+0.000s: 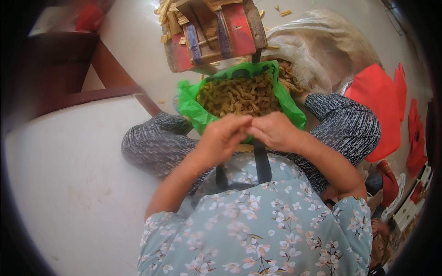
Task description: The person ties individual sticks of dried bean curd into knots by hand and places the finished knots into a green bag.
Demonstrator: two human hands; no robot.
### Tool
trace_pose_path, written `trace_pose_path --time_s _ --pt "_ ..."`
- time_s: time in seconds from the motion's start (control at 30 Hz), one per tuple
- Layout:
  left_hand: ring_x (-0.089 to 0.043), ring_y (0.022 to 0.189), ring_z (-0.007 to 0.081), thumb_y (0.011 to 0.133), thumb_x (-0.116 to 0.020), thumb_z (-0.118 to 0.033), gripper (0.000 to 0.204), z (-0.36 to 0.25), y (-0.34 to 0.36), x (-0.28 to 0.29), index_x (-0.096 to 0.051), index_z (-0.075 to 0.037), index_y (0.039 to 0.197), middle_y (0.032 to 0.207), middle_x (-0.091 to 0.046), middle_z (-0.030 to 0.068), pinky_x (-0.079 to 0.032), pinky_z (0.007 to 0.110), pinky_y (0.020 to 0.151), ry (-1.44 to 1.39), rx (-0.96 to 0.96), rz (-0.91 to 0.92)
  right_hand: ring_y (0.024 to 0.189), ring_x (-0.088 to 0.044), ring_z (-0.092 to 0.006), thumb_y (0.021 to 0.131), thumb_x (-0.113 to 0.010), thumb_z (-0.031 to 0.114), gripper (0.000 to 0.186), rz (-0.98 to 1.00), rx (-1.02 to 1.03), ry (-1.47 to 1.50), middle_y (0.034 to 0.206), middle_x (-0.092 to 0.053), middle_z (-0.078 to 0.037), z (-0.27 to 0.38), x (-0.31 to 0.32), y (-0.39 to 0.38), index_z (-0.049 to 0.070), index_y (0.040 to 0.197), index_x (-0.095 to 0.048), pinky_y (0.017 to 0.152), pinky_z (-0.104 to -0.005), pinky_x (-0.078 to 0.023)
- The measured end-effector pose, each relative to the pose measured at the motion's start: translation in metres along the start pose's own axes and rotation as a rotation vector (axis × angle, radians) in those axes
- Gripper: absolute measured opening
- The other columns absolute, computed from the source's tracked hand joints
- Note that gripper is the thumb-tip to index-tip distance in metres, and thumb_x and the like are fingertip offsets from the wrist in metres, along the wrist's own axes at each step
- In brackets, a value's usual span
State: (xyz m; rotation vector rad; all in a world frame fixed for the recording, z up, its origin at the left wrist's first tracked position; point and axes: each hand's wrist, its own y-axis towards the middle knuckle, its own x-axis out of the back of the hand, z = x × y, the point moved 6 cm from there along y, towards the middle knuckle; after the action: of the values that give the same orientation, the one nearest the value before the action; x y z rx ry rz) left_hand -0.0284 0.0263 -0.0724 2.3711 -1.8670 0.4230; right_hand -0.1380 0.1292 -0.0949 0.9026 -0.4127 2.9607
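Note:
My left hand (223,138) and my right hand (276,132) meet at the fingertips just over the near edge of a green plastic bag (193,106). Both are closed in a pinch, thumbs and fingers pressed together. Whatever lies between them is too small or hidden to make out. Inside the open bag is a heap of small, twisted brown-yellow pieces (239,94), which look dried. The bag sits between my bent legs.
Beyond the bag stands a low red wooden bench (240,34) strewn with pale split pieces (172,23). A translucent sack (317,46) with more brown pieces lies to its right. Red bags (377,106) rest at the right; a white surface (78,184) fills the left.

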Motion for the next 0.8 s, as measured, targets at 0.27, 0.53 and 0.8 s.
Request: trace_pose_path --time_s 0.27,0.53,0.8 --pt "-0.060 0.074 0.0278 0.075 -0.069 -0.010 0.018 -0.049 -0.027 -0.025 -0.064 -0.005 0.091 0.077 -0.057 0.0093 -0.051 0.043 0.076 0.287 -0.402 0.220 0.071 -0.063 -0.0377 0.093 -0.058 0.027 0.023 0.303 0.155 0.010 0.072 -0.064 -0.014 0.041 -0.006 -0.054 0.009 0.080 -0.064 0.062 -0.0487 -0.048" --pt "-0.059 0.078 0.0280 0.074 -0.063 -0.008 0.015 -0.007 -0.013 -0.001 -0.064 -0.007 0.089 0.079 -0.057 0.0073 -0.048 0.043 0.080 0.533 -0.321 0.126 0.069 -0.063 -0.0340 0.090 -0.061 0.024 0.015 0.195 0.098 0.023 0.072 -0.064 -0.011 0.003 -0.016 -0.010 0.010 0.085 -0.064 0.060 -0.0450 -0.049" --pt "-0.066 0.091 0.0295 0.087 -0.062 -0.019 0.015 0.098 0.010 0.030 -0.068 -0.009 0.097 0.091 -0.069 0.0109 -0.046 0.049 0.087 0.828 0.010 -0.180 0.081 -0.067 -0.0393 0.089 -0.064 0.027 0.019 -0.197 -0.340 -0.220 0.084 -0.070 -0.017 -0.129 -0.055 0.066 0.009 0.092 -0.070 0.072 -0.0506 -0.053"
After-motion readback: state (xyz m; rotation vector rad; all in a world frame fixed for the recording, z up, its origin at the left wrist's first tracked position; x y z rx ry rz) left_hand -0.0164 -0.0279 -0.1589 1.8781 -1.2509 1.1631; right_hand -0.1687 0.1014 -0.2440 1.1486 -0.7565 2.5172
